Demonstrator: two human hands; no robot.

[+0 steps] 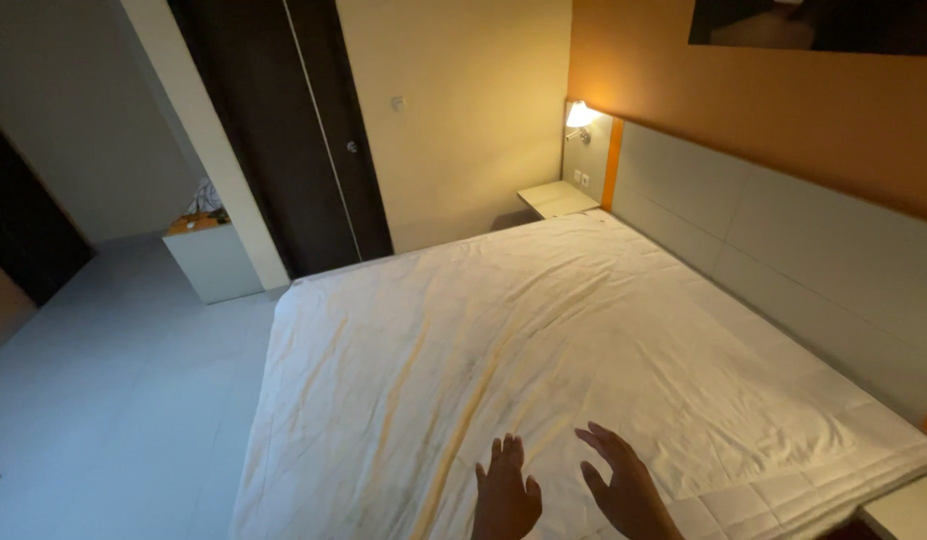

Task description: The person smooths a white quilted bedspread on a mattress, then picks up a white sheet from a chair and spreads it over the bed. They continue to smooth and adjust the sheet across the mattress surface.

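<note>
At the far left of the frame lies pale floor (103, 400), and in the upper left a low white cabinet (215, 258) stands against the wall with a crumpled bundle on top. Right of it a tall dark door (293, 130) fills the upper middle. The white sheet (543, 350) covers the bed across the centre and right of the frame, lying mostly flat but with long shallow creases running from the lower middle toward the upper right; at the lower right corner it stops short and the quilted mattress (763, 505) shows bare. At the bottom centre the left hand (505, 495) hovers over the sheet with fingers spread wide and holding nothing, and just beside it the right hand (623, 485) does the same, palm down, fingers splayed; whether either touches the cloth cannot be told. I judge the step in hand to be smoothing the sheet near its lower edge. The next move would call for flat palms pressed down and swept outward along the creases, toward the exposed corner. Farther right, a lit wall lamp (580, 117) glows above a small bedside shelf (556, 197), and the grey headboard (783, 250) runs down the right side.
</note>
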